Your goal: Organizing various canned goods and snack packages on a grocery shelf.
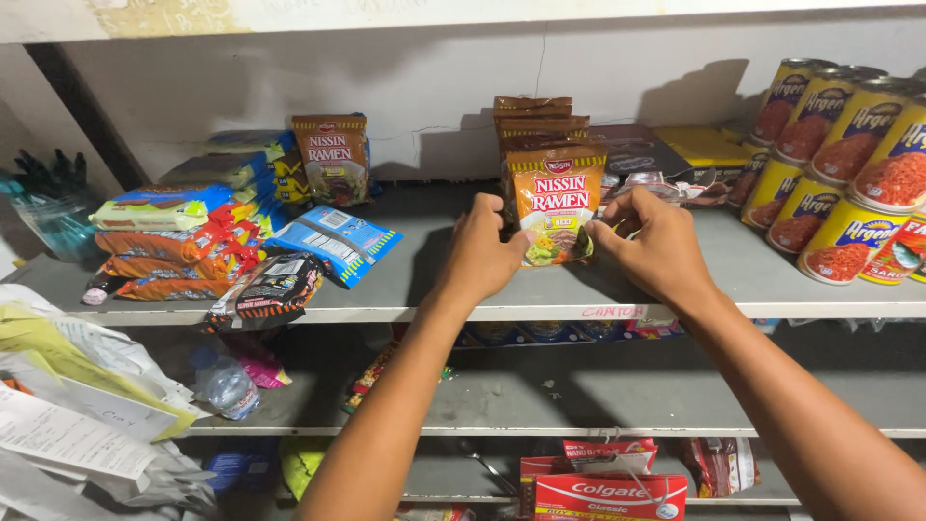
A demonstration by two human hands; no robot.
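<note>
Both arms reaching up to the grey shelf. Left hand closed on the left edge of the front noodle packet, fingers curled behind it, thumb on the front. Right hand pinching the packet's right edge between thumb and fingers. Packet standing upright near the shelf's front edge, orange and brown, with a bowl of noodles pictured low on its face. Directly behind it, a row of matching packets lined up toward the white back wall. Further left, 1 more packet of the same kind upright, beside a heap of flat orange, blue and black snack packs. At the far right, yellow tins stacked in 2 tiers. On a lower shelf, a red toothpaste box.
</note>
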